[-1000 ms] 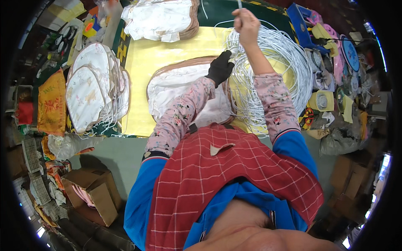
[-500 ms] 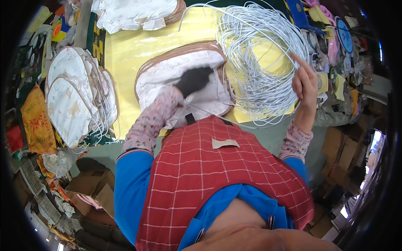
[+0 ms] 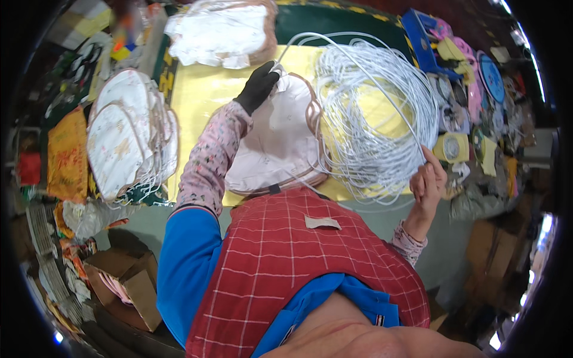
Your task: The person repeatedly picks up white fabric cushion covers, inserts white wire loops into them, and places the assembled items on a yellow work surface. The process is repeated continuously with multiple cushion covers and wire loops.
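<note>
White-and-pale-pink fabric panel with a brown bound edge [image 3: 274, 137] is lying on the yellow sheet [image 3: 194, 98] near the middle of the near edge of the dark green tabletop [image 3: 340, 17]. Black-gloved left hand [image 3: 259, 88] is closing its fingertips at the panel's far end, apparently pinching it together with thin white cord [image 3: 358, 55]. Bare right hand [image 3: 428, 181] is curling its fingers on the cord, just past the near edge, beside the white cord coil [image 3: 340, 119].

Change: left hand has moved from mid-panel to its far end; cord is now arching between both hands, so panel and cord are meeting there.

Containers: blue plastic bin [image 3: 416, 39] is standing at the far right corner, contents unclear; brown cardboard box [image 3: 140, 283], below the near left corner, is holding pink curved pieces [image 3: 113, 287].
</note>
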A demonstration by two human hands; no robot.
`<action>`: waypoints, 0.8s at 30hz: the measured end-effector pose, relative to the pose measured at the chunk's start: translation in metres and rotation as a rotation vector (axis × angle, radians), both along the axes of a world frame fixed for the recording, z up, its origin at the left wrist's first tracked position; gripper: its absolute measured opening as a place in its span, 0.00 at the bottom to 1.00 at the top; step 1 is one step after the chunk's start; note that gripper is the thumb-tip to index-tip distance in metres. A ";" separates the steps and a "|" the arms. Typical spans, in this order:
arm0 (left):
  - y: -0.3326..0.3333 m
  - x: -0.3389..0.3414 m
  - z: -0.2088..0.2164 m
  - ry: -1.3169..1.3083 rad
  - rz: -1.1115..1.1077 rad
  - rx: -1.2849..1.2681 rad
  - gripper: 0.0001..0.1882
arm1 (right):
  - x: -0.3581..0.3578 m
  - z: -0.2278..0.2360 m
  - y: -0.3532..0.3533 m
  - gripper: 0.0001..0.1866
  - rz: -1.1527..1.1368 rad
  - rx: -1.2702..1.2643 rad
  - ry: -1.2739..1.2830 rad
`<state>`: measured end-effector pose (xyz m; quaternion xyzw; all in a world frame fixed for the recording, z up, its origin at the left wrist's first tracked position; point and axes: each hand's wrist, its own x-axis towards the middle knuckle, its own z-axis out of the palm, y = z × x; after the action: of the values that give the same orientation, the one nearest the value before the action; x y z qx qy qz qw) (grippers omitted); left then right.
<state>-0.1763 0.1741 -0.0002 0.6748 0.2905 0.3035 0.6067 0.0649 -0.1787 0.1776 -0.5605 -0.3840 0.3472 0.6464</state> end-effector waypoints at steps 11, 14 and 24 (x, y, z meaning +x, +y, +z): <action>-0.075 -0.090 0.127 -0.084 0.565 0.405 0.13 | 0.029 -0.005 0.011 0.18 0.330 0.194 0.143; -0.084 -0.106 0.136 0.033 0.711 1.043 0.14 | 0.026 0.005 0.018 0.18 0.391 0.204 0.160; -0.154 -0.069 0.241 -0.125 0.273 0.936 0.11 | -0.033 0.051 0.072 0.20 0.588 0.011 -0.554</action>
<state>-0.2452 0.0200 0.2407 0.8115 0.1717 0.5180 0.2091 0.0318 -0.1068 0.2286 -0.4959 -0.6892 0.3511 0.3947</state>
